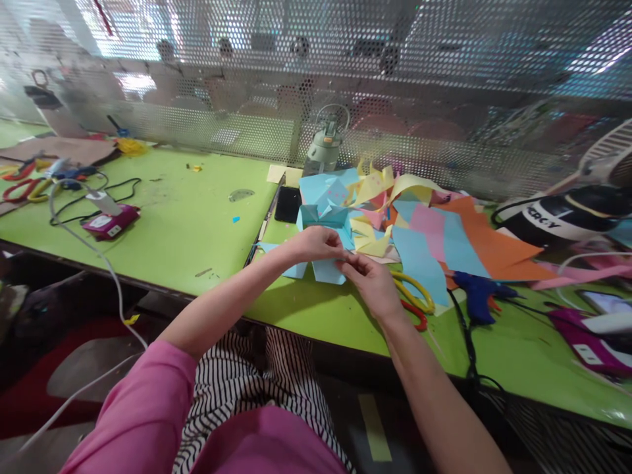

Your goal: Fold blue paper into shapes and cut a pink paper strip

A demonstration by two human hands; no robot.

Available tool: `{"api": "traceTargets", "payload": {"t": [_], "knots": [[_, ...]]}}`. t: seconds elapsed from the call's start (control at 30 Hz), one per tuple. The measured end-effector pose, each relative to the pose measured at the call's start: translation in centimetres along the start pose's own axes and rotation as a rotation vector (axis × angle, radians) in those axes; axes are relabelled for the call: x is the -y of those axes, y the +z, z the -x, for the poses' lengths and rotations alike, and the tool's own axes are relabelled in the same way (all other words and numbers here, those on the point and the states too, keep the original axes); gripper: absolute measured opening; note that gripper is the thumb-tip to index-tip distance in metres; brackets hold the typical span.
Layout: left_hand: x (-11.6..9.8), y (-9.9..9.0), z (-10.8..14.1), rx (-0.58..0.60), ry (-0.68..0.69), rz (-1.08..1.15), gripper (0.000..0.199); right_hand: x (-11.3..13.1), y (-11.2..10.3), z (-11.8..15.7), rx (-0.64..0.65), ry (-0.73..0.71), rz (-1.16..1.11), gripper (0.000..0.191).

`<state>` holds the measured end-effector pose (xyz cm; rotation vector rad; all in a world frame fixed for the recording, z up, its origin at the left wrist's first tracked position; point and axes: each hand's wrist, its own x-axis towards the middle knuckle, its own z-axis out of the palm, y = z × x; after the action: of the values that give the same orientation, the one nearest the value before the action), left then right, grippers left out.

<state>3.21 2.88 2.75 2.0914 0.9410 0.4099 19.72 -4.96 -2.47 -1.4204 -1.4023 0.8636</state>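
A folded light-blue paper piece (pixel 328 271), box-like with flaps hanging at the front, lies near the table's front edge. At its right front corner, my left hand (pixel 320 244) pinches the paper from above, fingers closed. My right hand (pixel 371 282) meets it there, thumb and fingertips also pinched on the paper's edge; the exact fold between them is hidden. Close beside my right hand lie scissors with yellow and red handles (pixel 417 295). Behind the blue piece is a pile of coloured paper, including a folded yellow piece (pixel 370 238).
A black phone (pixel 287 205) lies left of the paper. Behind stands a pale green bottle (pixel 324 146) before a perforated metal screen (pixel 197 85). To the right are a blue glue gun (pixel 478 297), orange paper (pixel 498 243), a black bottle (pixel 567 214) and a purple power strip (pixel 585 342).
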Motion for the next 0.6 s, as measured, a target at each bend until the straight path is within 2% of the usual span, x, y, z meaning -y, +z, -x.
{"api": "traceTargets", "payload": {"t": [0.23,0.6], "knots": [[0.39,-0.55,-0.69,0.096,0.045,0.045,0.018,-0.17,-0.03,-0.01,0.009,0.021,-0.031,0.033],[0.64,-0.38,-0.52,0.071,0.043,0.047,0.019,-0.02,-0.11,-0.07,0.011,0.038,-0.039,0.034]]}}
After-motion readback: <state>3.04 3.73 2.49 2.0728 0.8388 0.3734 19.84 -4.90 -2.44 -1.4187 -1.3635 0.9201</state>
